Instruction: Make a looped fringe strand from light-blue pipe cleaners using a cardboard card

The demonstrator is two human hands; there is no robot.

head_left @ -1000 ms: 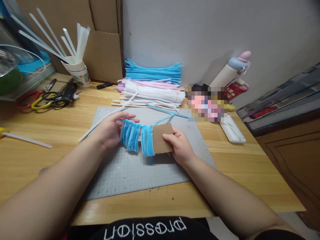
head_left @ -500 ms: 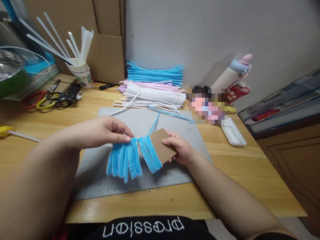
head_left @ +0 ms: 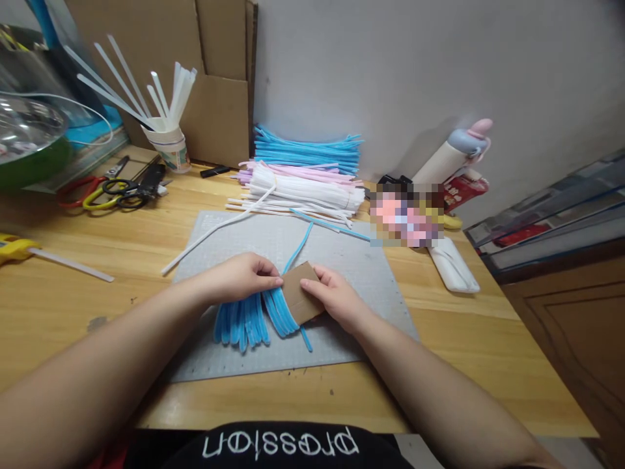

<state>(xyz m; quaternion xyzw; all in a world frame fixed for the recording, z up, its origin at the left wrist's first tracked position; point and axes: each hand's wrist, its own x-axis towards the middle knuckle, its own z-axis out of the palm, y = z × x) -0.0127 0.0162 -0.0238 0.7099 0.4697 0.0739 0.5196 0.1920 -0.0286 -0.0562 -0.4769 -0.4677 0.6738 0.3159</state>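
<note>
Blue fuzzy pipe cleaners (head_left: 280, 314) are wound in loops around a small piece of cardboard (head_left: 301, 294). My right hand (head_left: 336, 296) grips the cardboard's right side, thumb on top. Pinched at the upper edge of the wound loops is my left hand (head_left: 256, 279), its thumb and forefinger closed on the blue pipe cleaner. Below that hand hangs a row of blue loops (head_left: 241, 322) that is off the cardboard. One loose blue end sticks up behind the cardboard and another pokes out beneath it. A grey cutting mat (head_left: 336, 342) lies underneath.
Bundles of blue (head_left: 307, 151) and white pipe cleaners (head_left: 317, 192) lie by the wall. On the left are scissors (head_left: 105, 189), a yellow glue gun (head_left: 17, 249) and a cup of glue sticks (head_left: 168, 146). A bottle (head_left: 444, 156) and a white packet (head_left: 454, 266) are at the right.
My left hand has moved right along the loops, up to the cardboard's edge. The cardboard has shifted slightly left, and more of the lower loose end shows. The view has shifted a little.
</note>
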